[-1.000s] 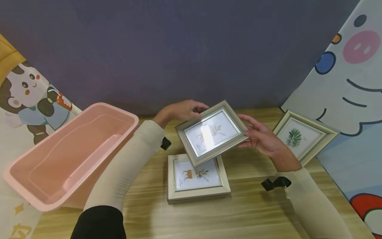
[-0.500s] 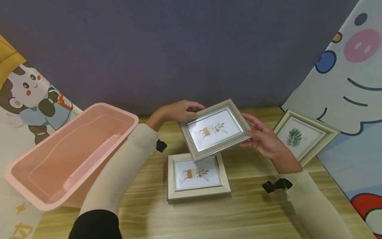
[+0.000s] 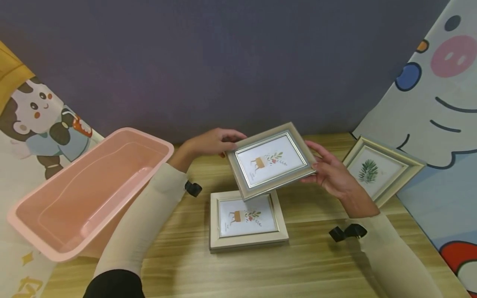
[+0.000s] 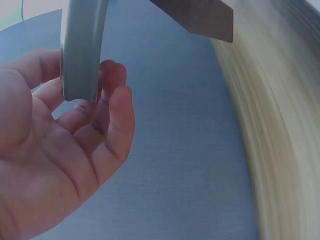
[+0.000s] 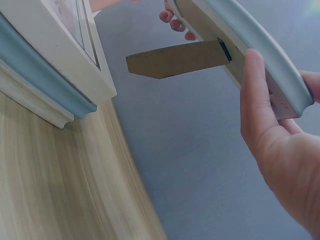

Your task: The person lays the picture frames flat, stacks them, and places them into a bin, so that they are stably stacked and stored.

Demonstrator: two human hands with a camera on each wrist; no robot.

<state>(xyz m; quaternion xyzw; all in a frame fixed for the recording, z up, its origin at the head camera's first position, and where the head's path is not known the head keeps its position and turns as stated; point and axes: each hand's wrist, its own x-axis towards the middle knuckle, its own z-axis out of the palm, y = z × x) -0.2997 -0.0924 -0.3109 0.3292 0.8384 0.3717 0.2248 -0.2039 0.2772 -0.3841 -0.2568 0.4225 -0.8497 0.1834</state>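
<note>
Both hands hold a picture frame [image 3: 270, 160] tilted above the table, its plant print facing up. At its left edge, my left hand [image 3: 212, 142] grips with the thumb on one face and fingers round the other. My right hand [image 3: 331, 171] pinches the right edge between thumb and fingers. Behind the held frame, a brown stand leg [image 5: 177, 59] sticks out, seen in the right wrist view. Below it lies a stack of picture frames [image 3: 249, 241], partly overlapped by the held one; the top frame bears a similar print.
To the left stands a pink plastic bin [image 3: 130, 203]. A picture frame with a green leaf print [image 3: 369, 171] leans at the right against the cartoon-covered side panel [image 3: 421, 120]. A dark grey panel [image 3: 238, 70] rises behind the wooden table [image 3: 242, 273].
The held frame has shifted slightly right and turned, losing its glare. My left hand has slid left along its edge, while my right hand has moved slightly right with the frame.
</note>
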